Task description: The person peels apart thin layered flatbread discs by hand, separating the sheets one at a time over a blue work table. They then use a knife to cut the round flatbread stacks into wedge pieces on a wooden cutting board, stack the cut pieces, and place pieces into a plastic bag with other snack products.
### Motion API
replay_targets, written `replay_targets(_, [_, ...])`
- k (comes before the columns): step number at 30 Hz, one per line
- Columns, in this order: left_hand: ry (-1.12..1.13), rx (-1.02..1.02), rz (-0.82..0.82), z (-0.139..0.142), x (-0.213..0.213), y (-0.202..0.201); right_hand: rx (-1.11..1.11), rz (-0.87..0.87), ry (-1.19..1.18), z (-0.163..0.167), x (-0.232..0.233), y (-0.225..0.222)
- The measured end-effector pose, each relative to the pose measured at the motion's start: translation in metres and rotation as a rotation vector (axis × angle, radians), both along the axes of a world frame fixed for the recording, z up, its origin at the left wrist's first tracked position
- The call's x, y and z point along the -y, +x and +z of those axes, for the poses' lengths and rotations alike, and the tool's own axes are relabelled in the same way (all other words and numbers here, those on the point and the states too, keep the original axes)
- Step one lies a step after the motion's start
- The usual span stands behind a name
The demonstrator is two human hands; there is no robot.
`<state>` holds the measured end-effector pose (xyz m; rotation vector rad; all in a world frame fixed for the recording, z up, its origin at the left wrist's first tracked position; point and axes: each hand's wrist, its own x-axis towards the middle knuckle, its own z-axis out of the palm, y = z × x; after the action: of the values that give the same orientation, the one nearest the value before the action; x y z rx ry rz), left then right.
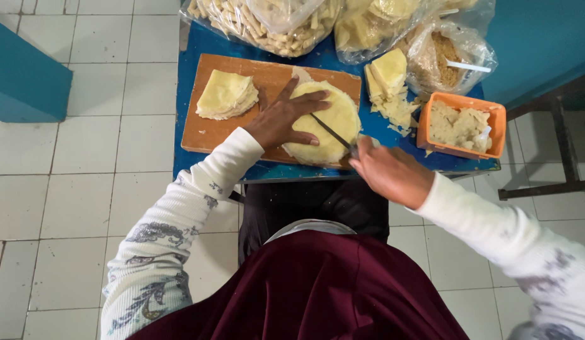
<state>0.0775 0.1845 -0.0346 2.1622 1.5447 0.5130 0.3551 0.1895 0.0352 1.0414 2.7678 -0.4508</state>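
From my feed I see a floor (84, 208) of pale, off-white square tiles with grey grout lines, filling the view from seven to eleven o'clock. A teal block (24, 82), perhaps furniture or a low wall, juts in at ten o'clock. The small blue tabletop (186, 126) sits at twelve. At two o'clock there is a teal wall (538, 38), and below it, at three, the dark metal frame (557, 138) of some stand or chair. Light is soft, even, without hard shadows
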Motion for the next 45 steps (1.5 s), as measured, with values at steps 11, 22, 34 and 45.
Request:
replay_targets(11, [0.032,-0.023,0.003,-0.004,0.003,0.001,-0.109,0.051,0.098,-0.014,-0.003,-0.006])
replay_targets(22, [0.005,-0.038,0.019,0.001,0.004,0.0,-0.06,-0.055,-0.016,-0.025,0.018,0.021])
replay_targets(34, [0.027,-0.009,-0.012,0.011,0.005,-0.003,-0.082,-0.085,0.064,-0.027,0.026,0.026])
replay_targets(45, [0.066,0.08,-0.055,0.0,0.003,-0.009,-0.145,-0.055,0.059,-0.048,0.009,0.007])
